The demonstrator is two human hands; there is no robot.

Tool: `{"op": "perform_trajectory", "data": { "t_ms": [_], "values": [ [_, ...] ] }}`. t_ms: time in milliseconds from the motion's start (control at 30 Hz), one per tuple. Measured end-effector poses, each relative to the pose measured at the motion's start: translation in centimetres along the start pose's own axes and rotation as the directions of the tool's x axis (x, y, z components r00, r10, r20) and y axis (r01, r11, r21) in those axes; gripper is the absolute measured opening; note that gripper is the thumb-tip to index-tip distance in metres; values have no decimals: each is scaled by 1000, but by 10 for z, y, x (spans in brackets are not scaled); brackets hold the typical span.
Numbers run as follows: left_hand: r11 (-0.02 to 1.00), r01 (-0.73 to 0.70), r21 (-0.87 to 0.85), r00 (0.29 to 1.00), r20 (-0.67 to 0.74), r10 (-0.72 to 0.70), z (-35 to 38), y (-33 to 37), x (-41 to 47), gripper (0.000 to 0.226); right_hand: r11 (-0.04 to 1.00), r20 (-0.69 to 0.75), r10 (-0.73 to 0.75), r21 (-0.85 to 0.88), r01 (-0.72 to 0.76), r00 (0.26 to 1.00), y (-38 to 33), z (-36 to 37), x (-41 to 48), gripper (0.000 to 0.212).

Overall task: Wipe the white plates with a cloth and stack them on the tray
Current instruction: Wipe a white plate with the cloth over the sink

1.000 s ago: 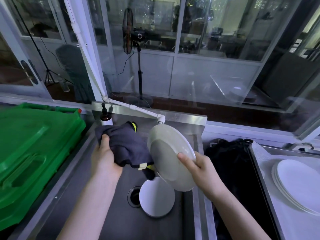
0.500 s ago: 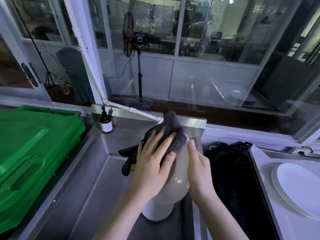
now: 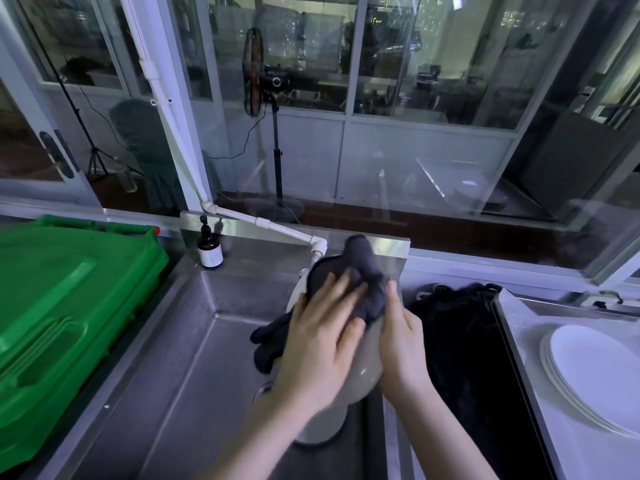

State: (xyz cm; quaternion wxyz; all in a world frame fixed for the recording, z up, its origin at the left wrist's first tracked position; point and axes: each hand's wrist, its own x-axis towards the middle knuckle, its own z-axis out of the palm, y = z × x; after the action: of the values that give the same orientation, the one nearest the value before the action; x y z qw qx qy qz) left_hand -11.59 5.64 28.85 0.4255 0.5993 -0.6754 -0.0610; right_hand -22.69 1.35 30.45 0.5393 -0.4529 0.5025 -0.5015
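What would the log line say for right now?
step: wiping | left hand: presses cloth onto plate | right hand: holds plate's edge | plate stack: right side

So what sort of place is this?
Probably a commercial kitchen's dishwashing corner: a deep steel sink, a stack of white plates to its right, and a big green bin on the left.

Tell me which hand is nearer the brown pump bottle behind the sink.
Left. The left hand presses the cloth against the held plate, to the right of the bottle; the right hand holds that plate's right edge, farther away.
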Motion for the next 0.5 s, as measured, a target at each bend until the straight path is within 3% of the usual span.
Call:
{"op": "perform_trajectory", "data": {
  "t_ms": [67, 133, 233, 367, 433, 500],
  "values": [
    [996, -65, 59, 998, 2, 65, 7, 5, -9, 48, 999, 9, -30, 15, 30, 1000, 0, -2, 4, 56],
    [998, -34, 48, 999, -10, 35, 5, -1, 3, 49, 1000, 53, -23, 1, 23, 998, 1, -5, 0, 57],
    [986, 152, -71, 988, -20, -153, -2, -24, 25, 48, 999, 104, -6, -36, 10, 995, 8, -8, -8, 66],
    [907, 407, -108, 909, -51, -413, -1, -62, 24, 33, 1000, 78, 10, -6, -10, 997, -2, -20, -8, 69],
    [910, 376, -175, 921, -35, -388, -2, -64, 13, 34, 1000, 73, 0, -17, 1, 997, -11, -27, -3, 69],
    [943, 255, -214, 962, -44, -270, -2, -53, 8, 41, 999, 108, 10, -32, -6, 994, -13, -29, 3, 73]
  ]
}}
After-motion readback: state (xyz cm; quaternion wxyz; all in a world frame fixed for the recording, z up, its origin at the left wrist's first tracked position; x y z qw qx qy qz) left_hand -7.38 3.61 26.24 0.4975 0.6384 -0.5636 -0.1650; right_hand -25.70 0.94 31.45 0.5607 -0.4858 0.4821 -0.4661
